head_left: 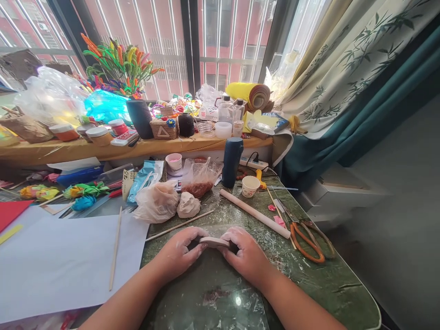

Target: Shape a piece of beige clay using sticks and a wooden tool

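Observation:
A flat, pale grey-brown piece of clay (215,242) is held edge-on between both hands, above the table's green surface. My left hand (178,252) pinches its left end between thumb and fingers. At the other end, my right hand (248,254) grips it the same way. White residue coats the fingers of both hands. Just beyond lies a lump of pale clay (188,205), beside a crumpled plastic bag (157,201). A thin wooden stick (182,224) rests behind my left hand, and a pale rolling pin (254,213) lies diagonally past my right hand.
Orange-handled scissors (309,243) lie near the table's right edge. A paper cup (250,186) and a dark cylinder (232,162) stand at the back. White paper (68,261) covers the left side, with another stick (116,250) on it. Jars and craft supplies crowd the windowsill (154,147).

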A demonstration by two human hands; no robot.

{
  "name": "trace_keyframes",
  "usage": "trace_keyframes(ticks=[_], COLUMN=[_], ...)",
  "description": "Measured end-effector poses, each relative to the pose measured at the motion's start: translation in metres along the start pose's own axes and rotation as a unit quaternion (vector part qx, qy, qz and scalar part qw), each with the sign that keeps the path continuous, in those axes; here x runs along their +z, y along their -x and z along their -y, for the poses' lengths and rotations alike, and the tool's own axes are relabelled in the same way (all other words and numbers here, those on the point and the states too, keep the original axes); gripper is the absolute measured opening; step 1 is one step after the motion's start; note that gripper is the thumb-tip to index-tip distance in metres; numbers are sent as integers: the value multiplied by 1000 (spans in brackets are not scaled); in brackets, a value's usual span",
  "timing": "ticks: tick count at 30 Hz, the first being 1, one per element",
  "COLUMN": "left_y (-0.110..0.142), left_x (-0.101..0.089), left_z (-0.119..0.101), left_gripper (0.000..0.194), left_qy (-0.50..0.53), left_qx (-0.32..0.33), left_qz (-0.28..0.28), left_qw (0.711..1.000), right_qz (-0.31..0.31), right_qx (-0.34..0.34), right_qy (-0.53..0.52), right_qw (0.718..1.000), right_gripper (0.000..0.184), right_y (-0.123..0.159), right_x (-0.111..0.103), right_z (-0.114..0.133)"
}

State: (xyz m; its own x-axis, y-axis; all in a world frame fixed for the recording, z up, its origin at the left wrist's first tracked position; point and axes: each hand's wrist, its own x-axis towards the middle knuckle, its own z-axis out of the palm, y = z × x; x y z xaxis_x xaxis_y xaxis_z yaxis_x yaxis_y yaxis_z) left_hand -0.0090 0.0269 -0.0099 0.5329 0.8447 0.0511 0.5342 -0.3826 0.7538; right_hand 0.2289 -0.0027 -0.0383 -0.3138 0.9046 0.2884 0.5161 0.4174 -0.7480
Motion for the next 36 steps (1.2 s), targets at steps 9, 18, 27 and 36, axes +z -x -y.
trace_keyframes(ticks=[9, 18, 27, 36], left_y=[-1, -2, -1, -1], left_x=[0, -1, -1, 0], left_z=[-2, -4, -2, -2], left_gripper=[15, 15, 15, 14], left_qy=[9, -2, -2, -7], left_qx=[2, 2, 0, -4], left_qz=[8, 12, 17, 14], left_qw=[1000, 1000, 1000, 1000], right_qz=[9, -12, 19, 3], right_qx=[-9, -19, 5, 3], right_qy=[27, 13, 37, -20], right_qw=[1000, 1000, 999, 1000], right_gripper=[13, 6, 7, 8], right_y=[2, 4, 0, 3], right_x=[3, 2, 4, -2], right_z=[1, 0, 1, 1])
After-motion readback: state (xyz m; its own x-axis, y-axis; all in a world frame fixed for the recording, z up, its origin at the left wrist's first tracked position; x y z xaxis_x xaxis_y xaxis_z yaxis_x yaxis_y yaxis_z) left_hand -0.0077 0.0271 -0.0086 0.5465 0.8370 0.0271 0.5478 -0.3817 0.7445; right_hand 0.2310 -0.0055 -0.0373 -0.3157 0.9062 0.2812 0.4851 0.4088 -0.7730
